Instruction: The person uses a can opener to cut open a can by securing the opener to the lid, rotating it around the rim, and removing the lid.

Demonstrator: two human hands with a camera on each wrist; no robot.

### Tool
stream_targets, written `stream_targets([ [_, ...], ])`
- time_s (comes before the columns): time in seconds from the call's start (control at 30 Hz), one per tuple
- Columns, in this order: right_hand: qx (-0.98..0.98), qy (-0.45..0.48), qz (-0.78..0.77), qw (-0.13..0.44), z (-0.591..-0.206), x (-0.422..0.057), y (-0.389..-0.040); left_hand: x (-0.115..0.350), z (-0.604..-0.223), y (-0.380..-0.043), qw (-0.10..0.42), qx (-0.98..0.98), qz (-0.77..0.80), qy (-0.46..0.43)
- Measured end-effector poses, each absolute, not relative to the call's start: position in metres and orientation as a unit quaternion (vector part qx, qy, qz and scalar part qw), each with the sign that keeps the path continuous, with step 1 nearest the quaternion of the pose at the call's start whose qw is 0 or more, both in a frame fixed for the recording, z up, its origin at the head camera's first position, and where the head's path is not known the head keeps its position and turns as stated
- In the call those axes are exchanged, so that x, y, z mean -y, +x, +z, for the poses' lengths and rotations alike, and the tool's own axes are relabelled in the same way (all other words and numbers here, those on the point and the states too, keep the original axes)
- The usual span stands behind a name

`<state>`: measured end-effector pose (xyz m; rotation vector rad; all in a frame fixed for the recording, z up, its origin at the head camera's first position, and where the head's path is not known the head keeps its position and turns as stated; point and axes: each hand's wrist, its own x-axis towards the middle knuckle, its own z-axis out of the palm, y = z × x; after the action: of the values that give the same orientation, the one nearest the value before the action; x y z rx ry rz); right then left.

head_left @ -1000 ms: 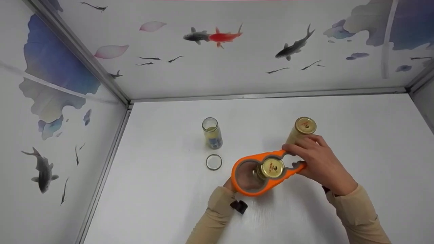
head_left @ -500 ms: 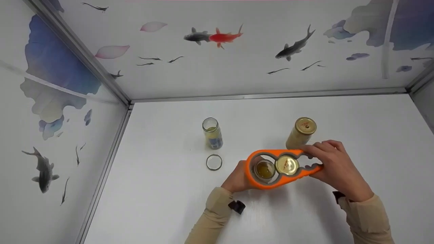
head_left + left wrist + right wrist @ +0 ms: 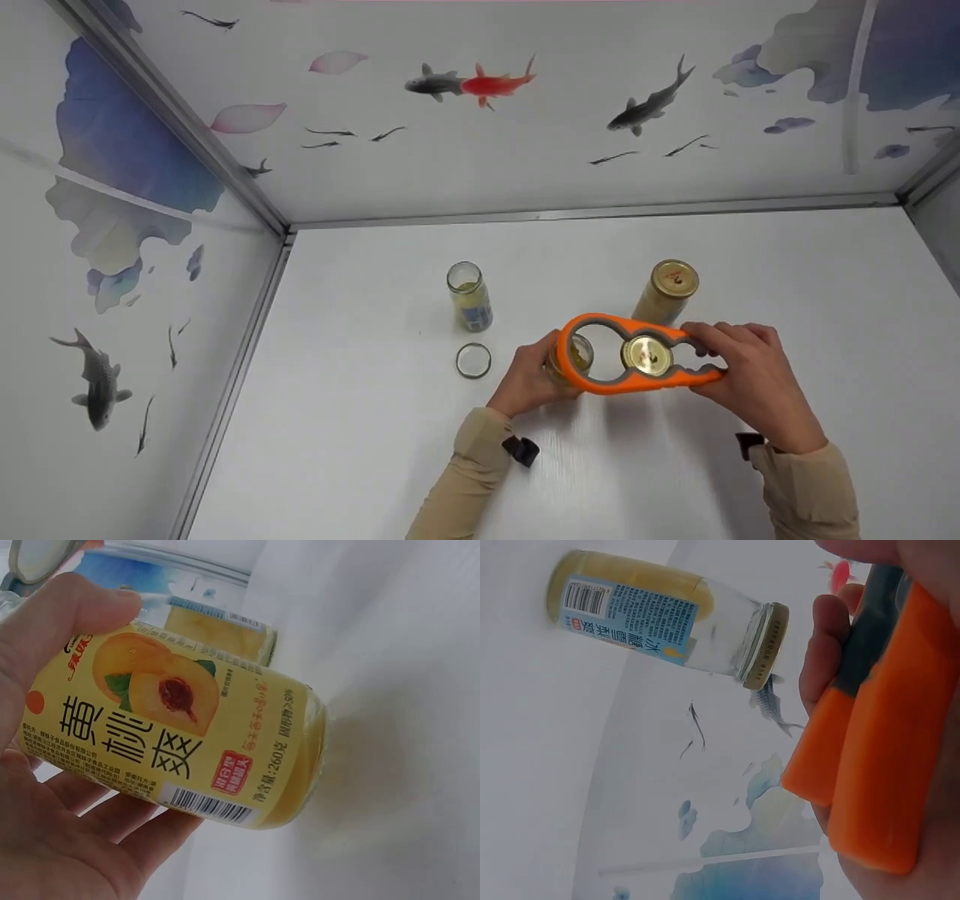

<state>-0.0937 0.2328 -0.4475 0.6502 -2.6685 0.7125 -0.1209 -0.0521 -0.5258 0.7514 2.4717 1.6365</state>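
The orange opener (image 3: pixel 634 385) hides from me part of the mouth of the peach jar (image 3: pixel 187 720) at its ring end and the foot of the capped jar (image 3: pixel 666 292) just beyond it; I can't read the tiny markings on the gold lid (image 3: pixel 646 355) inside it, and on its near side both sleeves (image 3: pixel 465 474) run out of the head view

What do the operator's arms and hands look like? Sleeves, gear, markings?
Left sleeve and right sleeve: plain tan, creased, ending near the wrists. A small black piece shows by the left cuff and another by the right. Left hand and right hand: no gloves.
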Motion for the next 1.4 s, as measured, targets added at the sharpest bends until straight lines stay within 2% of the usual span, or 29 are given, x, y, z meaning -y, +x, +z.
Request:
stream_targets([
  [0.4, 0.943, 0.173, 0.264, 0.109, -0.465, -0.242, -0.082, 0.054, -0.536, -0.134, 0.047, -0.815, 0.543, 0.198],
  [0.73, 0.950, 0.145, 0.265, 0.084, -0.476, -0.251, -0.075, 0.054, -0.539, -0.153, 0.046, -0.825, 0.551, 0.116],
  [1.2, 0.955, 0.130, 0.259, 0.064, -0.488, -0.247, -0.069, 0.046, -0.540, -0.181, 0.069, -0.824, 0.547, 0.126],
  [1.4, 0.956, 0.120, 0.263, 0.057, -0.490, -0.251, -0.069, 0.044, -0.535, -0.190, 0.097, -0.822, 0.546, 0.125],
])
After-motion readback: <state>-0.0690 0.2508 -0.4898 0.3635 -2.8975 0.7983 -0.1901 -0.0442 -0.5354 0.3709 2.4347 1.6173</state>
